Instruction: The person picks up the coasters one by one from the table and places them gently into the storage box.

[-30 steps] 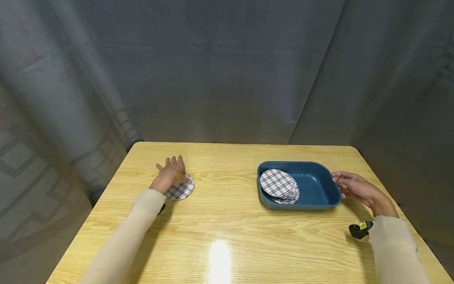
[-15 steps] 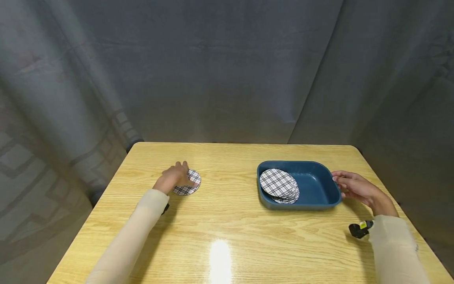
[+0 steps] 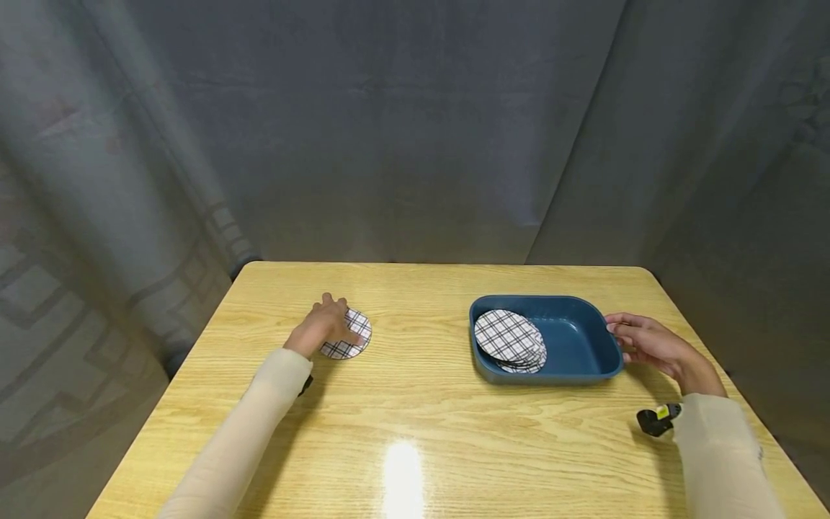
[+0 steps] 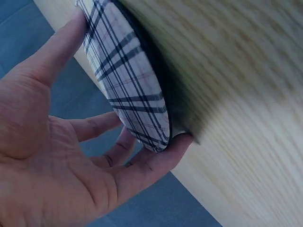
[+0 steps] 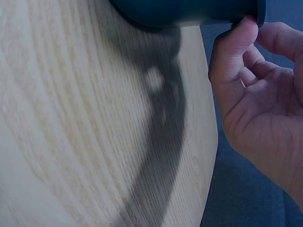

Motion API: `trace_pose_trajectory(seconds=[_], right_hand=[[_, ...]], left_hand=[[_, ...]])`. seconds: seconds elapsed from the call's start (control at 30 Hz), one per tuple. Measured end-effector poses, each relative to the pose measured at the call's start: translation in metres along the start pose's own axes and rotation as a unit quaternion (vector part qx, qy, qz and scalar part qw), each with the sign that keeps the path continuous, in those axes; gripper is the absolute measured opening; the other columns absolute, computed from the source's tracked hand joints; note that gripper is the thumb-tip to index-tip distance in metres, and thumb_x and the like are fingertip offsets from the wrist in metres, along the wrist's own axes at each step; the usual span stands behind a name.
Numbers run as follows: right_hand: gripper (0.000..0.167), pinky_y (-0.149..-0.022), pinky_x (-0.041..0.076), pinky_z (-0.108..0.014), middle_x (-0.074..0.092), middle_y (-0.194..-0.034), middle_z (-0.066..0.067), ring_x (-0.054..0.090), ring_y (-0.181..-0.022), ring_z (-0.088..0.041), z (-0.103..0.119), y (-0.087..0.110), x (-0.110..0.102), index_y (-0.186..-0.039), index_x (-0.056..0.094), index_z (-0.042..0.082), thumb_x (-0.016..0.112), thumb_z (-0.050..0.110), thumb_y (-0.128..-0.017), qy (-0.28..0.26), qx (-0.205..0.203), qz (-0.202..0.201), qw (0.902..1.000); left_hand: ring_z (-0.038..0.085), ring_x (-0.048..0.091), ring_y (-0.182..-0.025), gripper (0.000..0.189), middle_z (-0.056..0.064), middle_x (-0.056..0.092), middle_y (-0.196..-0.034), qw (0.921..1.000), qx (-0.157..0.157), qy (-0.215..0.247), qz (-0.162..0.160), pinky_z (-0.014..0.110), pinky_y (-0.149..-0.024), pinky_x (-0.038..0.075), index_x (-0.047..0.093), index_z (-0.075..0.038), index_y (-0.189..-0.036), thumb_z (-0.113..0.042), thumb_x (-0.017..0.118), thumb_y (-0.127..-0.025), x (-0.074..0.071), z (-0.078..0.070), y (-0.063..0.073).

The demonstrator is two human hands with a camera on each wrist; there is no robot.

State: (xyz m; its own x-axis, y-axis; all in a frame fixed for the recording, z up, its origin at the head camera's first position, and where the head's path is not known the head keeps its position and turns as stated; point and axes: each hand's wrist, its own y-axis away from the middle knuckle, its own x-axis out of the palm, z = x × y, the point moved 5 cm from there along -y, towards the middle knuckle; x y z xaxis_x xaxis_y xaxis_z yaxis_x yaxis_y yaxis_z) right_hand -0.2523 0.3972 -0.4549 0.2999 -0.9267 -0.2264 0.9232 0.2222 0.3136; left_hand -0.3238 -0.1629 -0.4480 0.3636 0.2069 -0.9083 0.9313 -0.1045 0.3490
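My left hand [image 3: 324,324] is at the left side of the table, over a round plaid coaster [image 3: 359,333]. In the left wrist view, the thumb and fingers [image 4: 151,165] grip the coaster [image 4: 128,80] by its edge; it has a dark underside and lies at or just above the wood. At the right, my right hand [image 3: 651,344] pinches the end rim of a blue rectangular tray [image 3: 573,349] between thumb and fingers, as the right wrist view also shows. A fanned stack of matching plaid coasters [image 3: 509,337] fills the tray's left part.
Both the coaster and the tray are on a light wooden table [image 3: 415,411]. Grey curtains [image 3: 389,144] hang behind it and at both sides. A small black wrist camera [image 3: 656,421] sits by the right sleeve.
The left hand's spread fingers have drawn in around the coaster's edge. Hand and coaster have shifted a little to the right. The right hand and tray have stayed in place.
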Motion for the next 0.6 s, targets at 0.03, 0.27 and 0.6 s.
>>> trace_pose_trajectory(seconds=[0.03, 0.27, 0.6], right_hand=[[0.014, -0.069, 0.058, -0.029, 0.063, -0.093, 0.006, 0.060, -0.082, -0.009, 0.000, 0.000, 0.000, -0.116, 0.058, 0.018, 0.047, 0.017, -0.107, -0.002, -0.001, 0.001, 1.0000], [0.015, -0.070, 0.059, -0.030, 0.064, -0.093, 0.006, 0.061, -0.082, -0.009, 0.000, 0.000, 0.000, -0.117, 0.057, 0.018, 0.046, 0.018, -0.107, 0.002, -0.001, 0.002, 1.0000], [0.015, -0.070, 0.059, -0.031, 0.065, -0.094, 0.006, 0.062, -0.083, -0.010, 0.001, 0.001, 0.000, -0.115, 0.059, 0.018, 0.047, 0.018, -0.107, 0.001, 0.000, 0.006, 1.0000]], left_hand=[[0.050, 0.040, -0.130, 0.105, 0.035, 0.028, -0.146, 1.0000, -0.002, 0.001, -0.004, 0.058, -0.102, 0.046, 0.030, 0.005, -0.153, -0.046, 0.084, -0.078, 0.000, -0.001, 0.000], [0.040, 0.057, -0.109, 0.101, 0.032, 0.043, -0.137, 0.9997, 0.011, -0.014, -0.018, 0.051, -0.094, 0.053, 0.039, 0.006, -0.147, -0.048, 0.085, -0.075, -0.001, -0.008, -0.001], [0.035, 0.058, -0.114, 0.064, 0.018, 0.063, -0.124, 0.9987, 0.044, 0.027, 0.003, 0.050, -0.099, 0.050, 0.058, -0.001, -0.130, -0.035, 0.082, -0.083, -0.005, -0.015, -0.001]])
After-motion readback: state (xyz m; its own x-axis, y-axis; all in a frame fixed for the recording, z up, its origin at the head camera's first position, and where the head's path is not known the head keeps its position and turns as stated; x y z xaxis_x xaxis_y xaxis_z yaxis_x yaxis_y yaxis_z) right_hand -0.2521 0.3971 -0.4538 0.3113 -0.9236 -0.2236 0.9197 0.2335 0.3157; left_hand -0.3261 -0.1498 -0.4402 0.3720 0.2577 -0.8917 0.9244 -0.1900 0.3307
